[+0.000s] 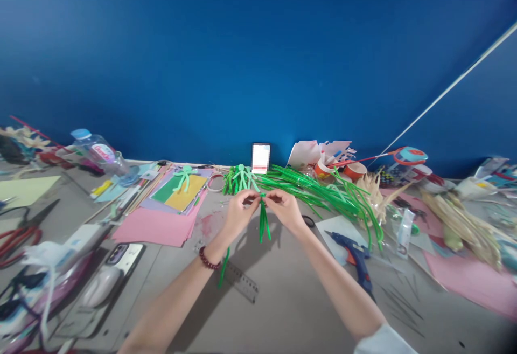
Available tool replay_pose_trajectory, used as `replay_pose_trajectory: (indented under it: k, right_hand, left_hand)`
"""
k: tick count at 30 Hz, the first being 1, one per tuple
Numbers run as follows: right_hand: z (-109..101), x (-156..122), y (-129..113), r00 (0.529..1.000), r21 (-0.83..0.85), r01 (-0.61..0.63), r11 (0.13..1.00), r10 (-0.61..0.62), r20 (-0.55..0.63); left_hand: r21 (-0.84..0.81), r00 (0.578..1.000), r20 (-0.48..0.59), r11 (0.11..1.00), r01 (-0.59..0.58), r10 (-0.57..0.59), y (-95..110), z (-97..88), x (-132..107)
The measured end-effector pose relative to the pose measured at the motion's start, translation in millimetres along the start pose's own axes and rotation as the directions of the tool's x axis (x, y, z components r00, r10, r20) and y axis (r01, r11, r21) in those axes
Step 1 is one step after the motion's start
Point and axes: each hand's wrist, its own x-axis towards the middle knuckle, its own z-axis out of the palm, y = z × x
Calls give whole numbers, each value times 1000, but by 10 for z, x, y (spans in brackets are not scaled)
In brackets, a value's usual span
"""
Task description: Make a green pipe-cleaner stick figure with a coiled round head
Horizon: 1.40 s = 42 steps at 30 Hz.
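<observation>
Between my two hands, above the grey table, hangs a small bunch of green pipe cleaners, joined at the top with loose ends pointing down. My left hand pinches its top from one side. From the other side my right hand pinches it too; the fingertips hide the join. Behind the hands stand several green pipe cleaner figures. A long bundle of green pipe cleaners lies behind and to the right. Under my left wrist are a cut green pipe cleaner and a clear ruler.
A blue glue gun lies beside my right forearm. Pink paper and a light green figure on coloured sheets are at left, near a phone and a bottle. A screen leans against the blue wall.
</observation>
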Motion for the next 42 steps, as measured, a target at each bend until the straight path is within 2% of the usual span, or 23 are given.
replay_pose_trajectory:
  k: [6, 13, 18, 23, 27, 31, 38, 42]
  right_hand:
    - [13, 11, 27, 999, 45, -38, 998, 39, -13]
    - [8, 47, 26, 979, 237, -203, 950, 205, 19]
    - [-4, 49, -19, 972, 278, -233, 932, 228, 49]
    - [-31, 44, 29, 987, 187, -160, 969, 154, 46]
    - [-40, 30, 65, 999, 30, -37, 999, 37, 12]
    - [-28, 4, 26, 999, -118, 23, 993, -26, -24]
    - [1, -48, -104, 994, -215, 65, 975, -83, -76]
    - [1, -54, -85, 992, -213, 79, 974, -97, -78]
  left_hand:
    - [-124, 991, 36, 983, 135, -132, -56, 24, -7]
    - [-244, 975, 114, 946, 213, -190, -90, 7, 22]
    - [-239, 977, 124, 950, 201, -176, -51, -8, 19]
    - [-210, 983, 86, 961, 177, -163, -30, 1, 3]
    - [-154, 990, 62, 979, 137, -129, -7, 9, -1]
    - [-76, 997, 24, 994, 81, -79, 1, 31, -17]
    - [-60, 1000, 2, 998, 7, -7, -11, 69, -65]
    - [-80, 1000, 3, 997, -3, 4, 2, 59, -69]
